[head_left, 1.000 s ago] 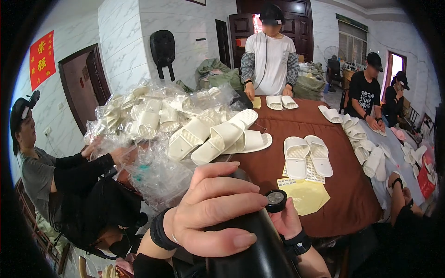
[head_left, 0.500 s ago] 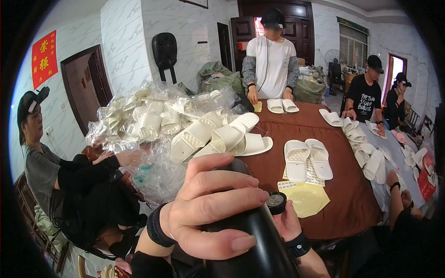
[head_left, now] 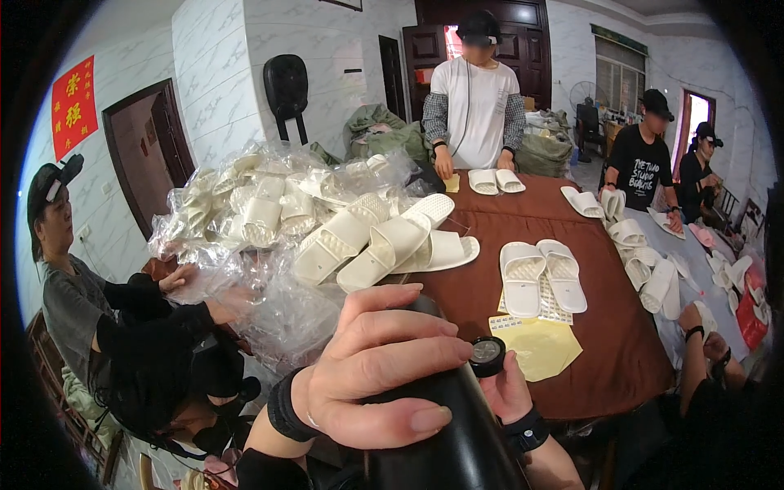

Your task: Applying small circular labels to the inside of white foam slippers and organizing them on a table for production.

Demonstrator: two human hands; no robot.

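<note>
My left hand (head_left: 380, 371) wraps over a glossy black bottle (head_left: 453, 433) that leans toward me in the lower middle of the head view. Between the thumb and fingers of my right hand (head_left: 513, 390) is a small round black lid (head_left: 487, 357) with a pale greyish inside, close to the left fingertips. The bottle partly hides my right hand's fingers. Just beyond, a pair of cream slippers (head_left: 541, 279) lies on a sticker sheet and yellow paper (head_left: 537, 349).
A heap of cream slippers in clear plastic (head_left: 261, 208) covers the table's left side, with loose slippers (head_left: 392, 241) beside it. The brown-covered table (head_left: 621, 351) meets another table of slippers (head_left: 653, 282). Several co-workers sit or stand around; one in white (head_left: 474, 106) stands opposite.
My hands keep their hold on the bottle and lid, nearly unmoved. The view shifts slightly. At left, a co-worker's hands move over the plastic; at right, a nearby co-worker's hands shift.
</note>
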